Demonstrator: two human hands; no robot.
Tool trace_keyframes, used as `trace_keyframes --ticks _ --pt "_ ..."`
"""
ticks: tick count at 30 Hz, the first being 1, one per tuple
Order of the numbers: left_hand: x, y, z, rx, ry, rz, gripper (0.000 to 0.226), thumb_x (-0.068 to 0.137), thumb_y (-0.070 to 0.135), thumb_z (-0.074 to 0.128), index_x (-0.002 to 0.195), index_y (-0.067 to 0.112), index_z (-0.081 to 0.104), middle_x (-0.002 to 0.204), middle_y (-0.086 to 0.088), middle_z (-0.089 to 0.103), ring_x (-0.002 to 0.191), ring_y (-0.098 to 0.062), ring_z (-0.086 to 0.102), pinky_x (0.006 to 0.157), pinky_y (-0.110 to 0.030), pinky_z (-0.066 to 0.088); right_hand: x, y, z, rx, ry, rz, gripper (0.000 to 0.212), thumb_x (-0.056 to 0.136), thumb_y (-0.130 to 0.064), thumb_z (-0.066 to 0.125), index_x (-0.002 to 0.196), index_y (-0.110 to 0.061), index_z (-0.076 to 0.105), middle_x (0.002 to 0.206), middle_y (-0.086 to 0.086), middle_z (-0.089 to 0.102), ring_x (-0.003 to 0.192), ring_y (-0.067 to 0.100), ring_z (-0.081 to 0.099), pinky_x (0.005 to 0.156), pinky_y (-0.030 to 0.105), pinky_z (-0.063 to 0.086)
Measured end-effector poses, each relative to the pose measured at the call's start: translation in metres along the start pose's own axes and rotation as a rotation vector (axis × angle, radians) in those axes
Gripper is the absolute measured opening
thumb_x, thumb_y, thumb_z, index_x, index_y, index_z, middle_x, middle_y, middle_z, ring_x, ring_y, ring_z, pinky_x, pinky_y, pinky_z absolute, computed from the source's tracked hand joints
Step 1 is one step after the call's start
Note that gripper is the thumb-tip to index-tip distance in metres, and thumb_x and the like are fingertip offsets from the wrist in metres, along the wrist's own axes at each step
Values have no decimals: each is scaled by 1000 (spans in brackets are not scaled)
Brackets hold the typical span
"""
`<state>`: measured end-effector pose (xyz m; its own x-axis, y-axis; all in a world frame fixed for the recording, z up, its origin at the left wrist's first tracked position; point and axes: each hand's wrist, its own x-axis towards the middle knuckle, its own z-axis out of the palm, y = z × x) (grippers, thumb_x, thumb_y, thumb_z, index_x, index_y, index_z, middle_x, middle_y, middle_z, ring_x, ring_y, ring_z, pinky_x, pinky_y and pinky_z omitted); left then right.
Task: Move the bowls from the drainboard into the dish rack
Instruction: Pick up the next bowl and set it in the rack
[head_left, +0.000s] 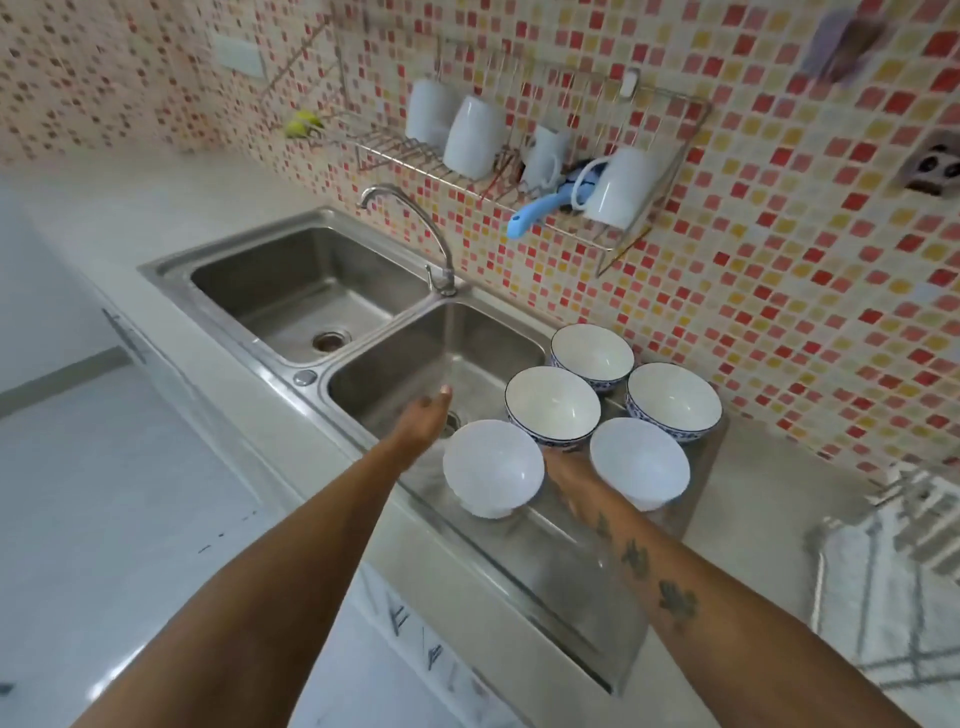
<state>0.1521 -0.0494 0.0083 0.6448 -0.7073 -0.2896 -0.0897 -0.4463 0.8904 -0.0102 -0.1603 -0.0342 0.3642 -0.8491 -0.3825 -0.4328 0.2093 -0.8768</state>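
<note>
Head view: bowls (552, 405) partly hide the right hand (563, 475).

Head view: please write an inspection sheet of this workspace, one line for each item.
Surface: steel drainboard right of a double sink, wet.
Job's things: five bowls upright on the drainboard, three blue-patterned, two plain white; wall rack above.
Clutter: white mugs and a blue tool in the rack.
Hands: left hand open, above the right basin; right hand between the front bowls, mostly hidden.
Cables: nothing seen.
Surroundings: mosaic tile wall, tap, wall socket.
</note>
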Motion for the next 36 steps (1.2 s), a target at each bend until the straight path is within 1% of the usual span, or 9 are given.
trace_keyframes --ticks 3,6,10,17,21,24,29,33,36 --pt "5 -28 13 -80 -83 -5 38 106 28 31 108 4 60 104 -9 56 85 -13 53 74 -17 42 3 10 13 59 73 102 39 88 -24 60 126 -21 50 123 8 61 112 29 57 101 48 46" --pt "11 -52 27 -167 -93 -33 45 106 32 31 124 1 58 111 -8 59 102 -21 55 84 -27 41 11 23 23 -2 66 82 18 88 -28 47 101 -21 57 118 18 65 107 36 59 97 55 46" --pt "10 -62 50 -255 6 -40 40 105 28 34 121 1 59 109 -8 60 99 -22 55 85 -29 42 11 32 32 33 101 64 31 95 -20 41 105 -2 65 101 11 63 94 26 56 88 38 46" --pt "13 -65 71 -307 179 -36 31 106 18 31 103 9 61 100 -9 60 93 -20 53 82 -28 39 11 35 38 85 121 46 35 99 -16 34 118 -1 60 113 11 62 98 21 55 86 29 43" --pt "10 -61 70 -309 200 -77 38 106 19 30 115 -1 62 102 -9 58 94 -21 52 81 -27 38 9 32 39 90 134 61 36 100 -18 34 121 -2 59 125 16 61 101 21 54 92 31 43" --pt "2 -55 70 -325 208 -101 38 106 24 29 115 3 60 104 -11 58 94 -22 52 81 -29 38 1 26 36 86 131 74 38 100 -20 33 125 -4 57 130 16 59 110 27 56 97 34 43" --pt "-17 -13 64 -421 193 -47 38 105 28 28 115 6 57 106 -10 57 98 -24 52 84 -32 40 -25 -7 16 159 173 -21 32 100 -16 32 116 -3 56 111 10 57 99 24 49 93 36 41" --pt "-46 60 67 -423 148 126 41 106 34 26 124 10 53 114 -6 54 105 -22 51 86 -34 39 -49 -64 -37 309 204 -99 24 100 -24 37 106 -15 58 107 5 55 100 23 50 89 35 40" --pt "-74 132 81 -519 88 279 35 106 33 28 128 21 51 119 2 50 111 -17 47 92 -32 36 -81 -117 -101 410 291 -230 33 102 -25 38 127 -15 57 113 -2 53 108 16 47 100 36 39"
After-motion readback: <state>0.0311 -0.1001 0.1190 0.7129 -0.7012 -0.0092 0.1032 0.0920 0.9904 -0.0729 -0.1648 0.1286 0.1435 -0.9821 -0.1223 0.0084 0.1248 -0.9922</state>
